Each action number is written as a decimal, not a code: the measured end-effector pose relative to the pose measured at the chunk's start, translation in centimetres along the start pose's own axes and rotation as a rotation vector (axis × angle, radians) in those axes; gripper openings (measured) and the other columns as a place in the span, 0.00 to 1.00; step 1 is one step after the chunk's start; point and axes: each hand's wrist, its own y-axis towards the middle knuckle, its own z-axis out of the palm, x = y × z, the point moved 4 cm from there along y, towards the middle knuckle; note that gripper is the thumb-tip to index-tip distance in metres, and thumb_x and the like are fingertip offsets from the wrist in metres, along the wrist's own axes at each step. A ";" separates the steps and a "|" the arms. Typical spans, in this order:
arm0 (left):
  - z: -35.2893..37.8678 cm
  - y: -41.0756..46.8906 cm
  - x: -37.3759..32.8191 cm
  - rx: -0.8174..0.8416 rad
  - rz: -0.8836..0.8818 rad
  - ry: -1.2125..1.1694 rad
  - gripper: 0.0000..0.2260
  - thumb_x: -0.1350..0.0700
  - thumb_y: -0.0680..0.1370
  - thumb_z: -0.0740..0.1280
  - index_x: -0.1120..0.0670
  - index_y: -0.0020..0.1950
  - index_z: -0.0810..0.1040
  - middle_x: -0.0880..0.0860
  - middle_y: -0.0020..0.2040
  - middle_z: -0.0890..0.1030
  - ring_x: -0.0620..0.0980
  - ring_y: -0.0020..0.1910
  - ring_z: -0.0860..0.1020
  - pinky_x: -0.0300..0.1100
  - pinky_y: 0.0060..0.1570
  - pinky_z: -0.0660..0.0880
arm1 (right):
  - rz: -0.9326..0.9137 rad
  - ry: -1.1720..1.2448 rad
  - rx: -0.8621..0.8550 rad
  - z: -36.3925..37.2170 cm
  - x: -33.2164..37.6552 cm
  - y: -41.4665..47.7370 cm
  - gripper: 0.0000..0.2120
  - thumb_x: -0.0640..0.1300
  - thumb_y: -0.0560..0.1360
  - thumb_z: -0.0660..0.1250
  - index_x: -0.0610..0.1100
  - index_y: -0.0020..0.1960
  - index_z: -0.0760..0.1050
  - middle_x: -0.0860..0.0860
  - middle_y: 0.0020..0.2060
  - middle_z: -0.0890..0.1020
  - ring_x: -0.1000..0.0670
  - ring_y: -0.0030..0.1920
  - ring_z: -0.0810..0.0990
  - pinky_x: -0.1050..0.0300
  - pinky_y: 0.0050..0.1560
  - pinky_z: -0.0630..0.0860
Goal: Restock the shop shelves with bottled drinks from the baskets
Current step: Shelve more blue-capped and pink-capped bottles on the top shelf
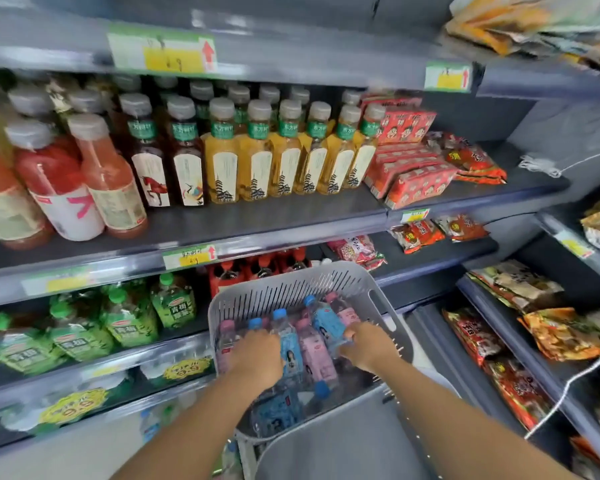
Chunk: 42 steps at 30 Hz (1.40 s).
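A grey slotted basket stands in front of the shelves, filled with several small bottles with blue and pink labels. My left hand reaches into it and closes around a pink-labelled bottle at the basket's left side. On the right side of the basket, my right hand grips the lower end of a blue-labelled bottle. Another pink bottle and a blue bottle lie between my hands.
The upper shelf holds red juice bottles, dark tea and yellow tea bottles, then red snack boxes. Green-capped bottles fill the shelf below on the left. Snack bags fill the racks on the right. A white cord hangs there.
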 end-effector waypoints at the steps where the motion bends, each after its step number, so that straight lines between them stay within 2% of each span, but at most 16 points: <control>1: 0.9 0.9 -0.1 0.018 -0.019 -0.004 0.14 0.51 0.77 0.67 0.58 0.59 0.76 0.57 0.57 0.78 0.55 0.56 0.76 0.49 0.55 0.76 | 0.015 0.009 0.007 0.6 -0.4 1.0 0.18 0.49 0.74 0.68 0.46 0.62 0.75 0.46 0.60 0.80 0.45 0.58 0.79 0.55 0.58 0.75; 3: 2.5 2.6 -0.3 0.050 -0.054 -0.008 0.21 0.49 0.78 0.66 0.59 0.67 0.71 0.58 0.63 0.74 0.56 0.63 0.71 0.49 0.62 0.71 | 0.031 0.026 0.012 1.9 -1.0 3.0 0.20 0.50 0.74 0.68 0.45 0.64 0.73 0.45 0.59 0.80 0.45 0.57 0.79 0.54 0.56 0.76; 5: 3.9 4.2 -0.2 0.061 -0.098 -0.044 0.30 0.49 0.78 0.66 0.61 0.74 0.60 0.59 0.69 0.68 0.58 0.70 0.65 0.50 0.68 0.66 | 0.036 0.034 0.009 3.0 -1.4 4.7 0.21 0.50 0.75 0.68 0.44 0.65 0.72 0.44 0.58 0.80 0.44 0.57 0.79 0.54 0.56 0.77; 8: 5.5 6.1 0.1 0.076 -0.163 -0.224 0.38 0.47 0.76 0.68 0.60 0.78 0.51 0.59 0.73 0.64 0.60 0.74 0.59 0.51 0.73 0.60 | 0.048 0.038 0.006 4.5 -1.8 7.2 0.24 0.54 0.73 0.69 0.45 0.64 0.70 0.44 0.56 0.79 0.43 0.55 0.80 0.50 0.55 0.78; 12: 6.2 7.5 0.2 0.042 -0.218 -0.357 0.45 0.50 0.72 0.74 0.59 0.78 0.49 0.59 0.76 0.60 0.59 0.75 0.59 0.52 0.72 0.61 | 0.064 -0.021 -0.047 5.9 -2.0 9.6 0.28 0.61 0.70 0.68 0.46 0.63 0.71 0.45 0.57 0.79 0.43 0.57 0.78 0.48 0.57 0.78; 16: 6.4 8.4 0.5 0.088 -0.293 -0.400 0.50 0.47 0.65 0.79 0.58 0.78 0.54 0.59 0.74 0.61 0.59 0.74 0.59 0.52 0.71 0.63 | 0.102 -0.094 -0.064 6.7 -2.1 10.7 0.32 0.62 0.67 0.71 0.45 0.63 0.70 0.43 0.59 0.76 0.42 0.60 0.75 0.46 0.58 0.76; 18: 6.3 8.5 0.7 0.102 -0.298 -0.404 0.47 0.44 0.63 0.79 0.57 0.75 0.61 0.57 0.72 0.63 0.57 0.72 0.61 0.52 0.70 0.65 | 0.116 -0.117 -0.041 6.8 -2.1 11.1 0.32 0.63 0.66 0.73 0.44 0.61 0.70 0.43 0.58 0.76 0.43 0.58 0.76 0.48 0.56 0.77; 22: 6.3 8.0 0.9 0.054 -0.300 -0.424 0.52 0.42 0.61 0.79 0.55 0.77 0.55 0.55 0.73 0.61 0.56 0.73 0.59 0.52 0.71 0.63 | 0.167 -0.042 0.013 6.0 -2.2 11.4 0.24 0.58 0.65 0.75 0.44 0.53 0.75 0.48 0.49 0.80 0.47 0.48 0.81 0.53 0.48 0.81; 24: 6.1 7.5 0.4 0.036 -0.286 -0.482 0.50 0.44 0.62 0.79 0.54 0.76 0.56 0.55 0.72 0.64 0.57 0.72 0.62 0.53 0.70 0.65 | 0.189 -0.012 0.018 5.6 -2.3 11.2 0.23 0.56 0.65 0.76 0.45 0.52 0.75 0.49 0.47 0.81 0.48 0.46 0.82 0.53 0.48 0.82; 27: 5.8 6.7 -0.6 0.036 -0.209 -0.638 0.37 0.54 0.68 0.78 0.52 0.70 0.60 0.54 0.66 0.70 0.55 0.67 0.69 0.49 0.66 0.69 | 0.205 -0.009 0.019 5.1 -2.1 10.5 0.21 0.55 0.66 0.76 0.45 0.52 0.74 0.50 0.46 0.81 0.48 0.46 0.83 0.54 0.47 0.81; 31: 4.6 5.9 -0.6 0.009 -0.160 -0.807 0.37 0.60 0.68 0.77 0.52 0.70 0.60 0.51 0.67 0.65 0.50 0.66 0.68 0.40 0.62 0.66 | 0.228 0.058 0.024 4.3 -2.2 9.4 0.18 0.55 0.67 0.75 0.47 0.47 0.72 0.53 0.40 0.79 0.52 0.40 0.81 0.60 0.33 0.77; 33: 4.1 5.6 -0.1 -0.001 -0.170 -0.877 0.38 0.57 0.64 0.79 0.51 0.69 0.64 0.53 0.65 0.67 0.51 0.64 0.69 0.41 0.63 0.66 | 0.261 0.204 0.037 4.2 -2.4 8.9 0.17 0.53 0.66 0.76 0.45 0.46 0.74 0.50 0.39 0.81 0.51 0.40 0.82 0.57 0.36 0.80; 35: 3.9 5.6 0.8 -0.014 -0.206 -0.973 0.34 0.50 0.59 0.79 0.50 0.61 0.71 0.53 0.60 0.74 0.51 0.59 0.74 0.45 0.61 0.72 | 0.279 0.432 0.038 4.4 -2.1 8.3 0.17 0.51 0.66 0.77 0.42 0.46 0.76 0.49 0.39 0.81 0.50 0.39 0.82 0.58 0.35 0.79; 38: 1.4 4.2 1.2 -0.025 -0.187 -1.140 0.25 0.61 0.63 0.80 0.47 0.53 0.73 0.49 0.54 0.80 0.49 0.53 0.79 0.43 0.51 0.76 | 0.229 0.746 0.107 4.0 -0.3 6.8 0.21 0.48 0.66 0.78 0.40 0.55 0.78 0.46 0.44 0.83 0.47 0.44 0.83 0.57 0.39 0.78; 40: -0.7 3.0 1.4 -0.043 -0.147 -1.211 0.27 0.66 0.63 0.79 0.44 0.51 0.73 0.46 0.51 0.81 0.48 0.52 0.79 0.43 0.52 0.76 | 0.184 0.882 0.172 3.4 1.1 5.2 0.24 0.47 0.68 0.77 0.38 0.59 0.75 0.44 0.50 0.83 0.45 0.50 0.82 0.51 0.48 0.80; 42: -2.7 1.5 2.1 -0.057 -0.120 -1.257 0.27 0.68 0.64 0.78 0.46 0.54 0.74 0.44 0.49 0.81 0.45 0.49 0.80 0.38 0.46 0.76 | 0.148 0.985 0.200 2.4 1.9 3.2 0.22 0.45 0.69 0.76 0.37 0.58 0.73 0.44 0.52 0.83 0.45 0.51 0.81 0.51 0.47 0.79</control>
